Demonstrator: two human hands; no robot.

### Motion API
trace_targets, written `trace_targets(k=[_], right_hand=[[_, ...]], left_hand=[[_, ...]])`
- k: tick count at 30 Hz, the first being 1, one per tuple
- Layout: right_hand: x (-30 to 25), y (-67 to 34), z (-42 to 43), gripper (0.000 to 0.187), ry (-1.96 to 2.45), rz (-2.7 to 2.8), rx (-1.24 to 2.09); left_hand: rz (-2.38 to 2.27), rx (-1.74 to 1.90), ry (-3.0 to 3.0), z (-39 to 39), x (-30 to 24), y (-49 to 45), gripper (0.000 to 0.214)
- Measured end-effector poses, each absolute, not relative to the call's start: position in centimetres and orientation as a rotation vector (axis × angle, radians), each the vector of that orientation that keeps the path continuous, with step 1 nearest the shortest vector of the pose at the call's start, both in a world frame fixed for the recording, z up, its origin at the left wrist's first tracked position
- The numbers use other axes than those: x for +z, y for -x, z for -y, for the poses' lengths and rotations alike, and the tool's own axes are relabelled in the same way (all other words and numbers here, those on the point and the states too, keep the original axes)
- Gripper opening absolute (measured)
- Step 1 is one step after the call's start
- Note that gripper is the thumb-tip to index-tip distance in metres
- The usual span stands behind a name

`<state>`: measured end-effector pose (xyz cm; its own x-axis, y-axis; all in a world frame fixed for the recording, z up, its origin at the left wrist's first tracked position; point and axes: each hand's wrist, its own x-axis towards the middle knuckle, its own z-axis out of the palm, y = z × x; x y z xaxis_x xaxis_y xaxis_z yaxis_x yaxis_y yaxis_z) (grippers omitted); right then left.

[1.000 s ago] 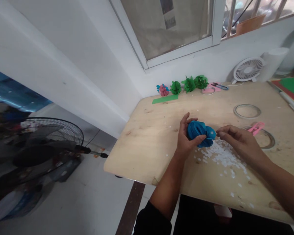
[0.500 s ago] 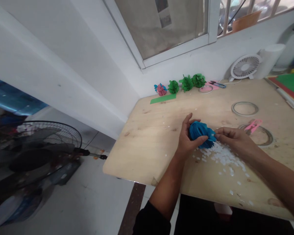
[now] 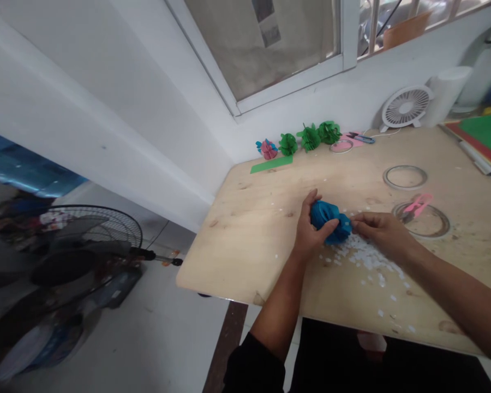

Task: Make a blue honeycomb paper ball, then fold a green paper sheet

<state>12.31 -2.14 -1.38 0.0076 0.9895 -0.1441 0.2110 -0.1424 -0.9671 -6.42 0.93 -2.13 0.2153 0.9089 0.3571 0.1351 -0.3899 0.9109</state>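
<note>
A blue paper flower (image 3: 326, 212) with folded petals is held a little above the wooden table (image 3: 237, 234). Around its left side wraps my left hand (image 3: 309, 229), thumb pressed on the front petals. My right hand (image 3: 372, 226) pinches at the flower's right edge, thumb and forefinger closed together on a petal tip. A small white square shows on the petal close to those fingertips. Many small white paper bits (image 3: 364, 254) lie scattered on the table below both hands.
Green paper balls (image 3: 310, 137) and a pink-and-blue one (image 3: 267, 148) line the wall behind a green strip (image 3: 271, 165). Tape rings (image 3: 405, 177), pink snips (image 3: 418, 204), blue-handled scissors (image 3: 362, 138) and a small white fan (image 3: 407, 107) are to the right. A large floor fan (image 3: 85, 245) stands left.
The view has shifted slightly. Both hands stay on the blue flower, which is turned a little, and the right fingers remain pinched at its right edge.
</note>
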Motion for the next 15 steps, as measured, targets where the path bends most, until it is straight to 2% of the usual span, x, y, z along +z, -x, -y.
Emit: trace_targets(k=[3, 5, 6, 11, 15], right_hand=[[-1.3, -12.3, 2.1, 0.037, 1.455, 1.355, 1.183], [-1.5, -12.4, 2.0, 0.033, 1.444, 1.398, 1.152], [-1.6, -12.5, 2.0, 0.031, 1.442, 1.416, 1.133], [-2.2, -12.7, 1.6, 0.029, 1.442, 1.495, 1.055], [-2.3, -12.5, 1.6, 0.03, 1.442, 1.523, 1.011]], left_hand=[[-1.135, 1.393, -2.081, 0.5, -0.9, 6.0, 0.045], [-1.207, 1.396, -2.392, 1.5, -0.1, 5.7, 0.017], [-1.238, 1.353, -2.532, 1.9, 0.2, 5.4, 0.01], [-1.505, 0.926, -2.824, 3.3, 1.1, 4.0, 0.012], [-1.635, 0.766, -2.802, 3.7, 1.5, 3.1, 0.015]])
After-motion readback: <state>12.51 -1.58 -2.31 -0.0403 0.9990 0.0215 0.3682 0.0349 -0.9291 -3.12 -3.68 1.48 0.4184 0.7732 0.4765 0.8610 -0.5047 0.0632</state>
